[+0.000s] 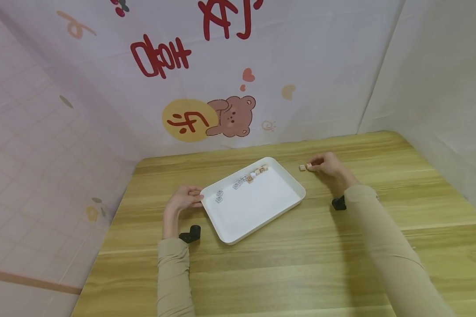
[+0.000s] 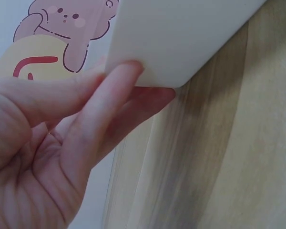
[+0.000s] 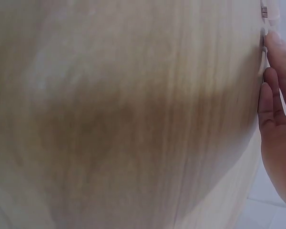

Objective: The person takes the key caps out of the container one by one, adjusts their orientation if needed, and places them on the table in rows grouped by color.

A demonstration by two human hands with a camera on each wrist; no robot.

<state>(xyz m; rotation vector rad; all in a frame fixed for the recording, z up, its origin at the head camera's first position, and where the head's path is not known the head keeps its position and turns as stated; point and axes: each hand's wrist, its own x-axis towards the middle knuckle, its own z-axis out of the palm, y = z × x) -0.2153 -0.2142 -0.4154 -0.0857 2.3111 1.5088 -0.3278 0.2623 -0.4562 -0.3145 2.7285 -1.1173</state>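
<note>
A white rectangular tray [image 1: 258, 207] lies slanted on the table. Its far side holds several small square blocks: grey-patterned ones [image 1: 236, 185] to the left and tan ones [image 1: 262, 169] to the right. My left hand [image 1: 184, 198] grips the tray's left corner, and the left wrist view shows its fingers against the tray's outer wall [image 2: 157, 38]. Right of the tray, my right hand [image 1: 328, 164] pinches a small light cube [image 1: 309, 166] at the tabletop. Just left of it sits a second light cube [image 1: 302, 167]. The right wrist view catches only part of that hand [image 3: 276, 105].
The wood-grain table [image 1: 262, 273] extends around the tray. A pale printed cloth [image 1: 321, 57] with a bear and red characters hangs behind the table. Black wrist devices [image 1: 190, 234] show beside both forearms.
</note>
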